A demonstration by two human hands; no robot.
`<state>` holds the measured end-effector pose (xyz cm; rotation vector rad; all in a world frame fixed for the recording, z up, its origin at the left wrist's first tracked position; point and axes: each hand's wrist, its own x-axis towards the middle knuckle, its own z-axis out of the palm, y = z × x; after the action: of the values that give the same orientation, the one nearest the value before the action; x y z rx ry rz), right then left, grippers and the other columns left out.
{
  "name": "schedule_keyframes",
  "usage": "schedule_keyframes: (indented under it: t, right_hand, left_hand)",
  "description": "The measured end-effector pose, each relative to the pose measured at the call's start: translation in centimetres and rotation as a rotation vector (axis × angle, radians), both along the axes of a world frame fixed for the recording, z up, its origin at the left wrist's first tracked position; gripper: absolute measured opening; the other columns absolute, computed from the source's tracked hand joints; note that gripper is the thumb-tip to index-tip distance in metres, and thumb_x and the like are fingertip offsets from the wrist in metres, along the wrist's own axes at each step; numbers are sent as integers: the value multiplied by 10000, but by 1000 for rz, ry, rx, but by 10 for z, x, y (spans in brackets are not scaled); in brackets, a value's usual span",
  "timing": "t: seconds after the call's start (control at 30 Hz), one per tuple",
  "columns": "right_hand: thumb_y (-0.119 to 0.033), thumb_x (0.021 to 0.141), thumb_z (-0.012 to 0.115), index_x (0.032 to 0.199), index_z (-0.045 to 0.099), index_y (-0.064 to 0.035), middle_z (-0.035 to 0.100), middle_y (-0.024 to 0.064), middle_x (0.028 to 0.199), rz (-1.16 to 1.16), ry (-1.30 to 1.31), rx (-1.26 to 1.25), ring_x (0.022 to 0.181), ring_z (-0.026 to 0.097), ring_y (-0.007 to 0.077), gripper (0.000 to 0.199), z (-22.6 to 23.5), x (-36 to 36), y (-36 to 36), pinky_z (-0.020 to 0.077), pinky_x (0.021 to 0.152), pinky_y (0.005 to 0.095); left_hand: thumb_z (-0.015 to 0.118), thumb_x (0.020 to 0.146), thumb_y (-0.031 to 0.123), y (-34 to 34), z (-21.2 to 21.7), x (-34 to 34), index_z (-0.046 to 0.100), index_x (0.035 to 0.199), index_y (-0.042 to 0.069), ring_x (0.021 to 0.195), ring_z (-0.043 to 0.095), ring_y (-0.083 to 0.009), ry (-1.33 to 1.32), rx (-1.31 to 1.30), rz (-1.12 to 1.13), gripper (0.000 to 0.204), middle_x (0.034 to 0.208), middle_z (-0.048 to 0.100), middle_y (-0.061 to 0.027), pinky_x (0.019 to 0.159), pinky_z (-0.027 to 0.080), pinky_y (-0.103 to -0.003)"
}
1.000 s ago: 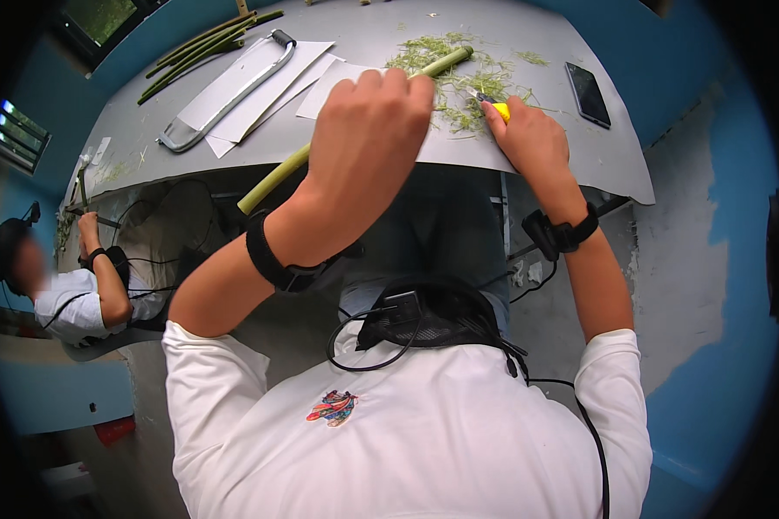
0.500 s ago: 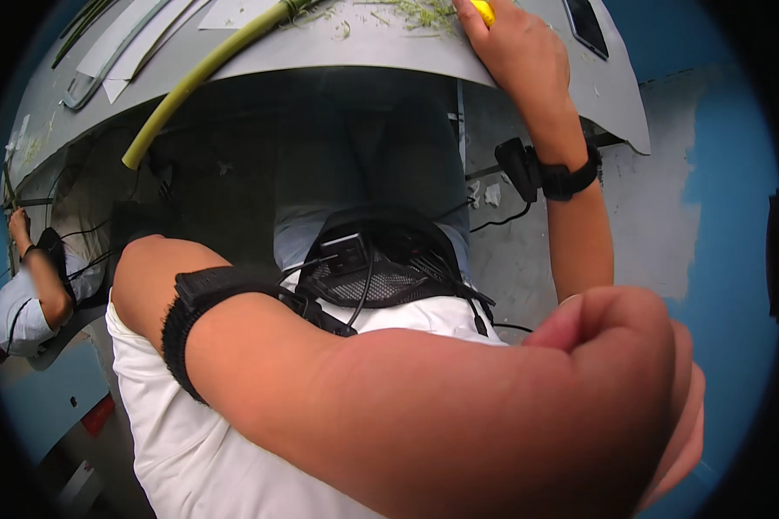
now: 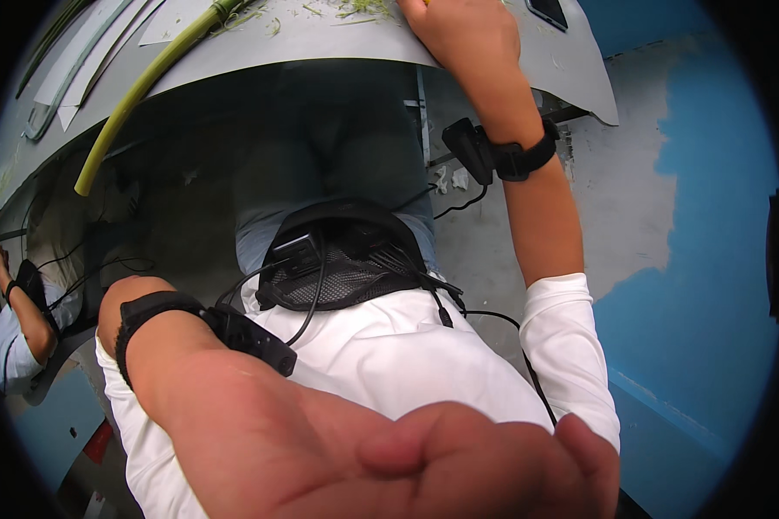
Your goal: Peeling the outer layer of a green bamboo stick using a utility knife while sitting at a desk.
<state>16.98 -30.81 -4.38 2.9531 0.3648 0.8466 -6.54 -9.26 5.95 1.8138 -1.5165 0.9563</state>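
Observation:
My left hand (image 3: pixel 381 467) is raised close to the camera over my white shirt, its fingers curled in and nothing visible in them; the lower edge cuts part of it off. My right hand (image 3: pixel 467 39) rests at the table's near edge, closed around a small yellow object (image 3: pixel 428 3). Only a sliver of that object shows, so its kind is hidden. To the left of the right hand, a green bamboo stalk (image 3: pixel 138 91) slants over the table edge, its cut end hanging free. Green shavings (image 3: pixel 359 9) lie between the stalk and the hand.
The grey table (image 3: pixel 320 39) carries white sheets (image 3: pixel 104 52), a curved grey frame (image 3: pixel 82 65) and a phone (image 3: pixel 547 12). Black cables (image 3: pixel 485 313) run from a black waist pouch (image 3: pixel 346 259). Another person (image 3: pixel 26 320) sits at the far left.
My left hand has swung left and down, turning its palm into view. The view has shifted, so the table, stalk and right hand appear further left and higher.

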Motion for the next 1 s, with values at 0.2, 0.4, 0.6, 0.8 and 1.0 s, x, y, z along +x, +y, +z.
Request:
schedule_keyframes:
  t: [0.2,0.4,0.6,0.8,1.0]
  right_hand:
    - [-586,1093,618,975,750,-24,777,248,817,15,68,83,777,786,450,589,2,-2,5,640,724,553]
    - [-643,1107,583,958,724,-56,779,236,814,45,104,200,774,786,464,622,4,5,16,618,664,579]
    - [-615,1116,584,975,721,-53,780,223,810,25,201,237,769,789,454,596,25,-3,22,626,670,566]
    - [-608,1114,586,1006,723,-69,779,192,801,-3,253,210,764,794,430,566,41,-10,31,633,700,541]
    - [-645,1141,526,998,690,-56,778,233,840,-1,282,184,790,776,465,628,51,-18,38,600,709,588]
  left_hand:
    - [669,766,87,3,11,-14,816,970,156,565,317,-126,23,-105,207,260,779,494,-18,498,212,-285]
    - [733,834,92,29,1,8,724,1056,117,775,495,-228,91,-89,201,223,947,567,-49,684,393,-380]
    - [691,1117,227,111,-36,74,691,1310,21,1070,717,-362,288,-48,1122,282,1156,743,-168,972,557,-450]
    - [618,1156,498,160,-48,80,640,1178,12,951,698,-429,873,-43,1388,487,1044,715,-210,851,540,-522]
    - [609,1158,500,188,-43,77,619,1039,-16,875,661,-518,962,23,1239,529,894,702,-263,773,524,-559]
